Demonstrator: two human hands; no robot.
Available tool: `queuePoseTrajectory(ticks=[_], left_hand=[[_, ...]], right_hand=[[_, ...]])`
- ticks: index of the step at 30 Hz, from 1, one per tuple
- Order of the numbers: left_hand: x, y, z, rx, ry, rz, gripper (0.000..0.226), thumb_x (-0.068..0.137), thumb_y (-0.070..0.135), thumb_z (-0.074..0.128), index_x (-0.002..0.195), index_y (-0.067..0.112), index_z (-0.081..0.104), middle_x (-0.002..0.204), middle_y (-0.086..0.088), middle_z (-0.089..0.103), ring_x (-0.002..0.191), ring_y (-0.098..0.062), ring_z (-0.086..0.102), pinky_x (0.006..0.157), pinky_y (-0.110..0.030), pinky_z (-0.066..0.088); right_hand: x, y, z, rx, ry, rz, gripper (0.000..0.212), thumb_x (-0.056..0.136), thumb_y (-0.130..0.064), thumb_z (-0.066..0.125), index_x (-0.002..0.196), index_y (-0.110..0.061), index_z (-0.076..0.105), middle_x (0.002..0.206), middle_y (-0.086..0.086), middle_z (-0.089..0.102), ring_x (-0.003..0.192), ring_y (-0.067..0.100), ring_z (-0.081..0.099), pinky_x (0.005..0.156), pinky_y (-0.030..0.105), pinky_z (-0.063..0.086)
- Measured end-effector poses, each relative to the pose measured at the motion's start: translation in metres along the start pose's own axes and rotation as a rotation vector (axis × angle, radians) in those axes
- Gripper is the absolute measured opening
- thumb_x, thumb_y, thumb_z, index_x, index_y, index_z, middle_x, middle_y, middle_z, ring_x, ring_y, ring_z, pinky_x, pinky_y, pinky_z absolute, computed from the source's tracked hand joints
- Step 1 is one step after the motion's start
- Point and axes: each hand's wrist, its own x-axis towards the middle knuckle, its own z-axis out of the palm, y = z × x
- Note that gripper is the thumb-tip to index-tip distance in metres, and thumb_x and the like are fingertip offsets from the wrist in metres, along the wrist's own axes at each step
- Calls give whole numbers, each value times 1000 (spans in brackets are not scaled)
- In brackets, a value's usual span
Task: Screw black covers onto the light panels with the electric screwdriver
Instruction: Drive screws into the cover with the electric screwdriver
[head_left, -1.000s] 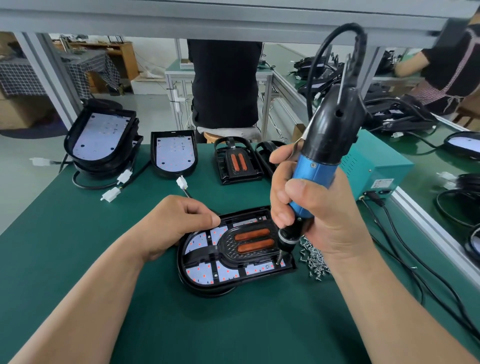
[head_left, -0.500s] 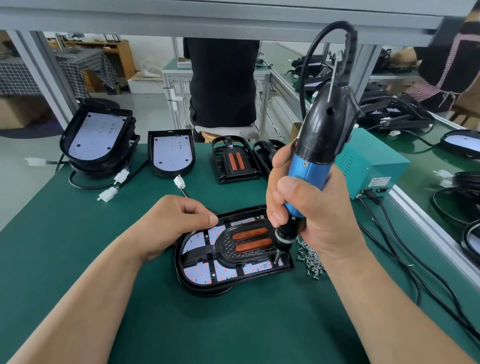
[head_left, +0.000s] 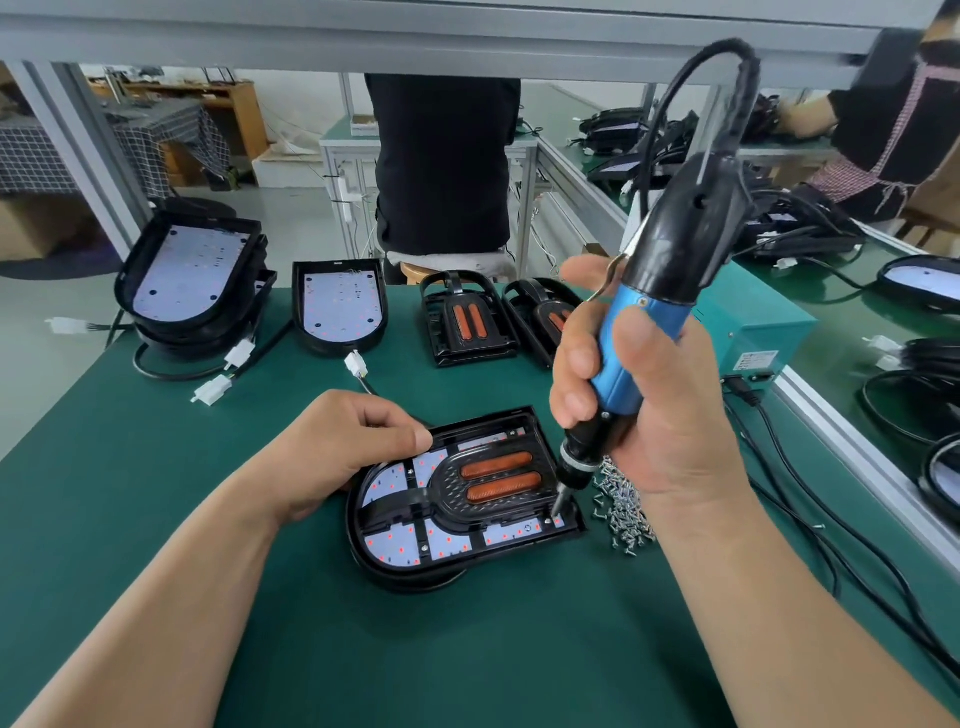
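Black cover (head_left: 452, 491), with two orange strips, sits seated in a light panel (head_left: 395, 543) lying flat on the green bench mat (head_left: 260, 623), near the centre of the head view.

The right hand (head_left: 660, 410) is wrapped firmly around the blue barrel of the electric screwdriver (head_left: 649, 312). The tool leans slightly to the right, and its bit touches down at the panel's near right corner, where a screw appears to sit.

The left hand (head_left: 337, 447) has curled fingers and touches the panel's far left rim. Whether it pinches the rim or only presses on it cannot be told.

A loose pile of screws (head_left: 621, 509) lies just right of the panel, under the right hand. Spare covers (head_left: 467, 317) and bare panels (head_left: 340, 306) wait at the far side.

Likely risks: because the driver is tilted, the bit could skip off the screw head and gouge the pale LED board beside it, or start the screw crooked. With only one rim steadied, the driver's torque could also twist the panel on the mat.

The panel lies between the hands, the left at its far left edge and the right above its right end.
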Motion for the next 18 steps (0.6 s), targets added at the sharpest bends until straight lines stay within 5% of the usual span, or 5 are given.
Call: queuePoseTrajectory(ticks=[8, 12, 18], left_hand=[[-2, -1, -1, -13, -7, -35, 41, 66, 45, 89, 87, 11, 82, 97, -12, 81, 82, -23, 75, 83, -41, 59], [-1, 0, -1, -15, -8, -25, 36, 69, 40, 88, 87, 10, 82, 98, -13, 81, 84, -24, 76, 80, -35, 62], [0, -1, 0, -14, -2, 0, 32, 70, 38, 87, 86, 10, 83, 98, -12, 81, 85, -21, 76, 76, -26, 60]], right_hand=[[10, -22, -29, -20, 192, 57, 59, 85, -64, 76, 118, -16, 62, 78, 0, 54, 53, 13, 49, 51, 25, 44], [12, -41, -61, -55, 360, 137, 34, 99, -50, 58, 106, -17, 58, 77, 5, 57, 54, 18, 50, 50, 26, 45], [7, -55, -102, -555, 550, 195, 22, 89, -46, 72, 98, -27, 67, 82, 7, 71, 59, 25, 63, 51, 32, 53]])
